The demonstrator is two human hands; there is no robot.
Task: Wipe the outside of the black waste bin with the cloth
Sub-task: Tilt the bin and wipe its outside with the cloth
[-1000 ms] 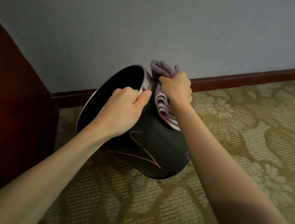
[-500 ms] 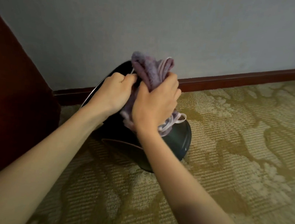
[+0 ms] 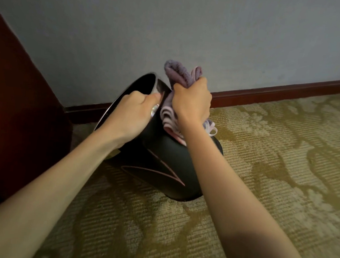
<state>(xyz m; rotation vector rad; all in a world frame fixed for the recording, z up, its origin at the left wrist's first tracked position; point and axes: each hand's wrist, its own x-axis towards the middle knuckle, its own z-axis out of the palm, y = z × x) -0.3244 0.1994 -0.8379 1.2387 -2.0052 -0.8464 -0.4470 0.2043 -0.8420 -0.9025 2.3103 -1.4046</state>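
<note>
Head view shows me the black waste bin [image 3: 162,161] tipped over on the carpet [image 3: 273,177], mouth up and to the left, base down and to the right, so its long axis runs from the shiny rim [image 3: 113,112] toward the lower right. It sits near the grey wall [image 3: 173,27] and its dark red skirting board [image 3: 279,92], with a dark wooden panel [image 3: 14,106] to the left.

I see my right hand [image 3: 191,104] clamped in a fist around the bunched cloth [image 3: 179,76], pressing it on the bin's upper side just beside the rim. The bare wall of the bin runs away from those fingers down and to the right, so I judge the next stroke goes along that axis toward the base. My left hand [image 3: 133,115] is closed over the rim, fingers curled inside, and holds the tilt; it is the nearer hand to the mouth, the right nearer the unwiped side.

The bin looks smooth, hard and slightly glossy, a tapered drum with thin pinkish lines [image 3: 157,170] on its side. The cloth is soft purple terry with paler folded edges. The carpet is ribbed, olive with a pale floral pattern.
</note>
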